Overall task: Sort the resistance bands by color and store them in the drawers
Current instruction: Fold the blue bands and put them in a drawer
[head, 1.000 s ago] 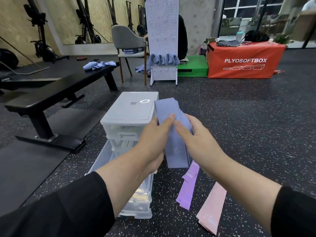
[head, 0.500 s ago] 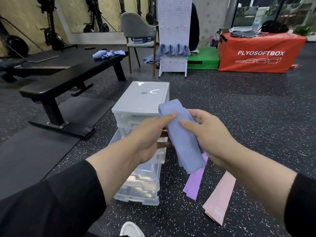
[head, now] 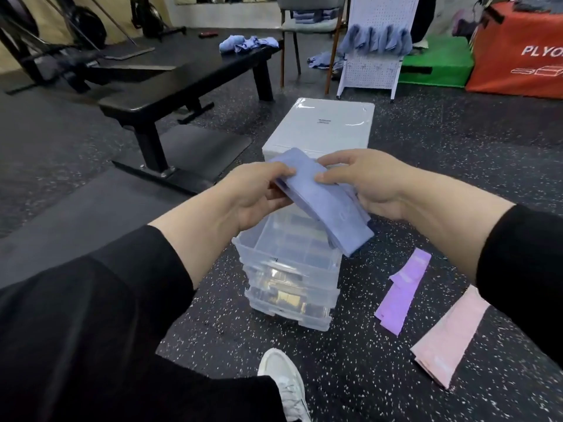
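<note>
Above the open drawer [head: 289,248], both hands grip blue bands [head: 323,205]; purple band [head: 402,295], pink band [head: 447,333] beside.

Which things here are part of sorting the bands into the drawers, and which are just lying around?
Part of the job:
blue bands, held by left hand and right hand
open drawer of the drawer unit
purple bands on the floor
pink bands on the floor

Lying about:
bench
pegboard
chair
red box
green box
</note>
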A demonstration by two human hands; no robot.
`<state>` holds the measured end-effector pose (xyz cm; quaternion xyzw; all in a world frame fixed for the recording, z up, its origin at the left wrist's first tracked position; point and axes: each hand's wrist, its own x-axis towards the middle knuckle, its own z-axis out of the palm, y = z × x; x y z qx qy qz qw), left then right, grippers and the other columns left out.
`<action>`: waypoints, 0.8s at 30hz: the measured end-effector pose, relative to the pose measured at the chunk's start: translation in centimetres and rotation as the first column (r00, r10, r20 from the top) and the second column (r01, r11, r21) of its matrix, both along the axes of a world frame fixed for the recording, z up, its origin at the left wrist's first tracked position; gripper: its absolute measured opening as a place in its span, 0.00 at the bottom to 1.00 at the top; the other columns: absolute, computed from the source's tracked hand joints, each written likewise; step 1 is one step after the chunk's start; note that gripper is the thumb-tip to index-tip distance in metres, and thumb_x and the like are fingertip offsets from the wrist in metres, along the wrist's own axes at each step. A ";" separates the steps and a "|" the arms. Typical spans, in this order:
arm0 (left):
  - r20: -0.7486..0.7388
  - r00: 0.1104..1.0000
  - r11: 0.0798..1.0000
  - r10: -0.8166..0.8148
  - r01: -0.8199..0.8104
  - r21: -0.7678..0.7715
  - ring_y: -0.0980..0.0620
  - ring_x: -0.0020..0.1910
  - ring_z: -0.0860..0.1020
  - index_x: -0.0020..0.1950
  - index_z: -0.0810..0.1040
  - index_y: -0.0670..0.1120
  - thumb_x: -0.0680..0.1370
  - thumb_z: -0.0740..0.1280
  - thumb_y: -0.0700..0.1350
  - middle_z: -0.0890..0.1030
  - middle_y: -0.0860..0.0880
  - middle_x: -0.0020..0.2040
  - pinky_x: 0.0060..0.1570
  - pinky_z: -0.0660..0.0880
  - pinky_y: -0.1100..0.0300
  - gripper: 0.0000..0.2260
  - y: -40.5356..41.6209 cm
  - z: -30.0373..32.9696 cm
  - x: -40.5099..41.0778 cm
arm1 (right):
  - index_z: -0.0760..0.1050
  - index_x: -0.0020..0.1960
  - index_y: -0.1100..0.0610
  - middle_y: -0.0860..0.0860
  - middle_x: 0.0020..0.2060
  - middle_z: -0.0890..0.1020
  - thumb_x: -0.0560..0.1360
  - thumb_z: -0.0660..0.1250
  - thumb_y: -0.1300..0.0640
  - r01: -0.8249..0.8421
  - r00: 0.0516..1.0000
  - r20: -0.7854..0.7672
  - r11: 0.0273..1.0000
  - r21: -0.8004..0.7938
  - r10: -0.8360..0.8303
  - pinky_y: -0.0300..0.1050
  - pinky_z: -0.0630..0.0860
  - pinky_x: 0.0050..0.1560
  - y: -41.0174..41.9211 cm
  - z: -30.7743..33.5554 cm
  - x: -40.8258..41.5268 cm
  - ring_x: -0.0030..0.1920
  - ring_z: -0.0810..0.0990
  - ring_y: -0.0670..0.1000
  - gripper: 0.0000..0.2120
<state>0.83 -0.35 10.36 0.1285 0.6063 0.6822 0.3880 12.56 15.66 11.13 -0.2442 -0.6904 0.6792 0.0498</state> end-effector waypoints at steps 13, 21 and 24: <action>-0.049 0.984 0.820 -0.172 0.116 -0.560 0.49 0.41 0.78 0.48 0.78 0.48 0.78 0.70 0.46 0.80 0.49 0.44 0.47 0.74 0.54 0.03 -0.3 -9.3 -6.8 | 0.79 0.60 0.46 0.54 0.56 0.82 0.72 0.74 0.60 -0.206 0.964 0.244 0.879 0.430 0.106 0.54 0.80 0.59 -0.2 -9.3 -8.1 0.56 0.83 0.56 0.18; -0.560 0.667 0.504 -0.490 -0.307 -0.807 0.44 0.47 0.77 0.59 0.77 0.46 0.80 0.66 0.52 0.79 0.45 0.53 0.41 0.69 0.56 0.13 -1.5 -12.4 -10.3 | 0.80 0.63 0.48 0.53 0.57 0.81 0.72 0.72 0.59 -0.412 0.865 0.455 0.814 0.410 0.209 0.55 0.81 0.48 0.2 -15.7 -10.8 0.52 0.81 0.56 0.20; -0.479 0.658 0.408 -0.581 -0.273 -0.871 0.44 0.47 0.73 0.66 0.74 0.44 0.82 0.62 0.49 0.79 0.43 0.60 0.46 0.69 0.56 0.16 -2.5 -14.1 -11.1 | 0.79 0.65 0.49 0.50 0.55 0.81 0.74 0.72 0.59 -0.459 0.836 0.484 0.815 0.355 0.259 0.41 0.73 0.36 0.4 -17.6 -11.1 0.51 0.80 0.52 0.20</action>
